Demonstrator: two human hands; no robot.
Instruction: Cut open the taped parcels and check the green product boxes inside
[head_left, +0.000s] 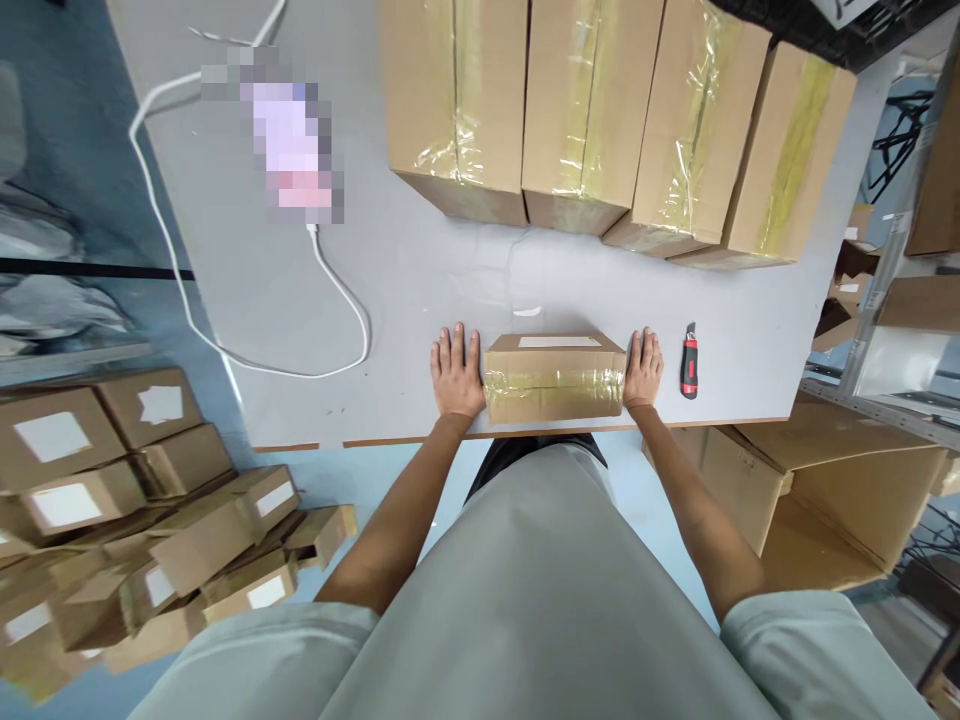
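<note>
A small cardboard box (555,408) sits at the front edge of the table, yellowish clear tape along its top and a white label on its far side. My left hand (456,372) lies flat on the tabletop against the box's left end, fingers stretched forward. At the opposite end, my right hand (643,368) rests flat on the table with its fingers extended, close beside the box. Neither hand grips anything. To the right of my right hand lies a red and black utility knife (689,365), its tip pointing away from me.
Several large taped boxes (487,100) line the back of the grey table (405,270). A white cable (322,375) loops across the left side to a pixelated object (291,140). Labelled cartons (202,540) pile up on the left floor. An open carton (847,500) stands at right.
</note>
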